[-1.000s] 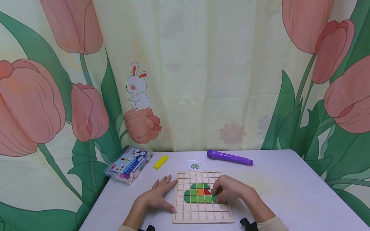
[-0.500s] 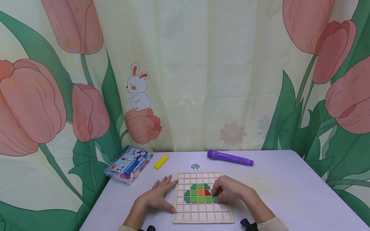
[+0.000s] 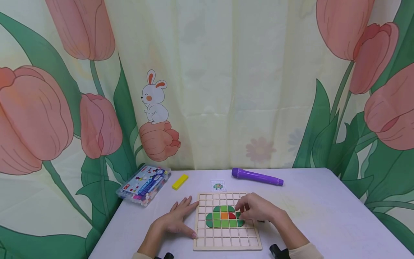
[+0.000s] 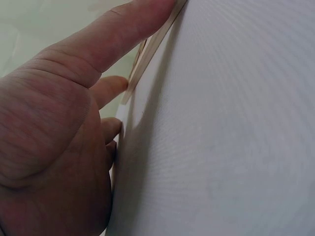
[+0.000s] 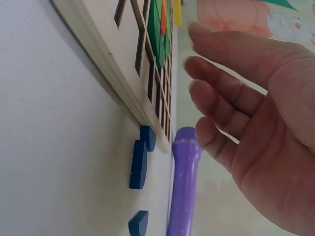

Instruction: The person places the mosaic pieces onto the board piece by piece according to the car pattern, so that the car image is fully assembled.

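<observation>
A wooden grid board (image 3: 226, 244) lies flat on the white table. Set in its middle cells are green tiles (image 3: 224, 223), an orange tile (image 3: 224, 215) and a red quarter-round tile (image 3: 231, 215). My left hand (image 3: 176, 218) has its fingers spread at the board's left edge, thumb and forefinger touching the frame. Over the board's right side hovers my right hand (image 3: 258, 208), fingers loosely bent with nothing between them. In the right wrist view the fingertips (image 5: 201, 30) stand clear of the green tiles.
Several dark blue pieces (image 5: 139, 164) lie by the board's right edge. Behind the board are a small pattern card (image 3: 218, 185) and a purple microphone-shaped stick (image 3: 257, 176). A yellow block (image 3: 180, 182) and a clear plastic box (image 3: 143, 185) stand at the back left.
My right hand has let go of the dark green tile at the shape's right end and risen slightly, uncovering it. The left hand has stayed in place.
</observation>
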A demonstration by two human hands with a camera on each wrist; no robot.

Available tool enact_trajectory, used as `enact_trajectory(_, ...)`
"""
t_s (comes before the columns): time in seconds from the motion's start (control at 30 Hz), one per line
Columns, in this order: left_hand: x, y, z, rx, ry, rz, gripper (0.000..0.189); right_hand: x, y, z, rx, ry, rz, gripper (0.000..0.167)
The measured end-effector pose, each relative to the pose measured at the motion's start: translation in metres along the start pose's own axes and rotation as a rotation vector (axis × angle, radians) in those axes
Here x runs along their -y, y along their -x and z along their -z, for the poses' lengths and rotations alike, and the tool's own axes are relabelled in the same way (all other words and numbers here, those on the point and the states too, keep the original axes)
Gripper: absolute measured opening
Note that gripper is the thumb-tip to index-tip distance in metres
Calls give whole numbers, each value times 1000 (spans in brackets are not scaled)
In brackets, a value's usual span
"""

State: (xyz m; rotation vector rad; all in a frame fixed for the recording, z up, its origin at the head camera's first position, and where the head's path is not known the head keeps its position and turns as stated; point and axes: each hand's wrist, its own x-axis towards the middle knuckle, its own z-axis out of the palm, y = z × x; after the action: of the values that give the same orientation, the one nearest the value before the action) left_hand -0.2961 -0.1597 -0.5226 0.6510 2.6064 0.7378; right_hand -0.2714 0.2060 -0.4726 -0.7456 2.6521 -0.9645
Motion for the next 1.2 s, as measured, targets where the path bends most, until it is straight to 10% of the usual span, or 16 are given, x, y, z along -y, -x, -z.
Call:
enact_trajectory(0.6,1,1,2,1,0,-15,115,-14,16,31,-249,10,-61,30)
enact_trajectory(1.2,-1,1,1,4,-9,-4,114,-43,26,30,-66,-65,-167,19)
